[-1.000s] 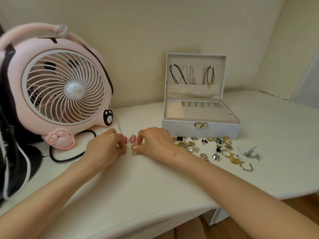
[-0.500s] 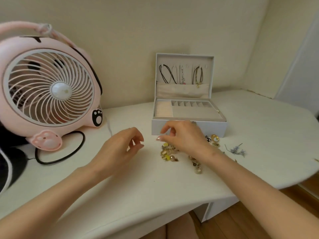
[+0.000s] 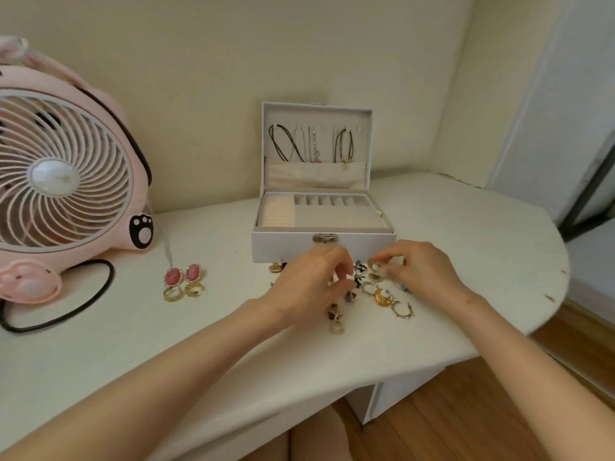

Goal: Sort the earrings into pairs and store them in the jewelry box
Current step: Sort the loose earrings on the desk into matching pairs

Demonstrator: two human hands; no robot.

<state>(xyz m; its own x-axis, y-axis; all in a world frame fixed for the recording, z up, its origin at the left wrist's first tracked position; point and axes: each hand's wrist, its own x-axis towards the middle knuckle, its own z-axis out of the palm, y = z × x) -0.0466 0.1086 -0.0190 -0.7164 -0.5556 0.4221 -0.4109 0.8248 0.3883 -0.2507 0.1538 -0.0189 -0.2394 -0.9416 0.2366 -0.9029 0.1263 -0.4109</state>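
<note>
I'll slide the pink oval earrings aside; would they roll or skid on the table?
The pink oval earrings lie flat-faced, so they would likely skid, not roll. Small and rigid-looking, they are probably light and easily displaced.

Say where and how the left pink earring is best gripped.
Likely from above, fingertips on the far and near rim of the left pink earring: it lies flat on the table, and its twin sits close on its right.
</note>
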